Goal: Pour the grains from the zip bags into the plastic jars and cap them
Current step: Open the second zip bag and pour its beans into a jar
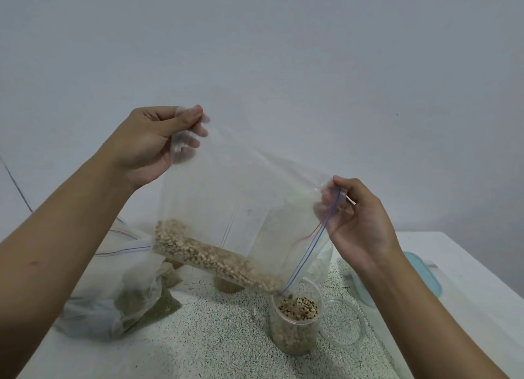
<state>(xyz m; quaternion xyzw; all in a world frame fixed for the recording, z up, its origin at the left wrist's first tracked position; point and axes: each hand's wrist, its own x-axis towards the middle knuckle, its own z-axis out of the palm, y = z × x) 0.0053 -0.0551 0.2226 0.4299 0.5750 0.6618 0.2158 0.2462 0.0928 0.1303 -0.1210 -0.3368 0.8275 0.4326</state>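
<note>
the two forearms are lying nearest the lens, the left crossing the lower left corner and the right crossing the lower right. above them the left hand [147,143] is pinching a corner of the zip bag [241,197] on the side away from the zipper, thumb and curled fingers holding it high. the right hand [360,220] is pinching the zipper edge lower down and to the right, its fingers curled on the plastic beside the blue and red seal lines.

so the bag is hanging tilted, its long axis sloping from upper left down to lower right. its low zipper corner is pointing into the mouth of the plastic jar [296,322], which is standing upright on the speckled table [212,336] just below the right hand. the grains [209,256] are lying in a band along the bag's lower edge, reaching down to that corner. the jar is already looking well filled.

the right hand is being the nearer one to the jar, so it is steering the spout while the left is setting the slope. i am judging that the coming move is turning on holding the low corner over the jar mouth while raising the left end.

a clear lid [344,326] is lying flat just right of the jar, not yet on. other bags [122,293] are sitting at the left, and a second jar [226,286] is standing behind the held bag.
</note>
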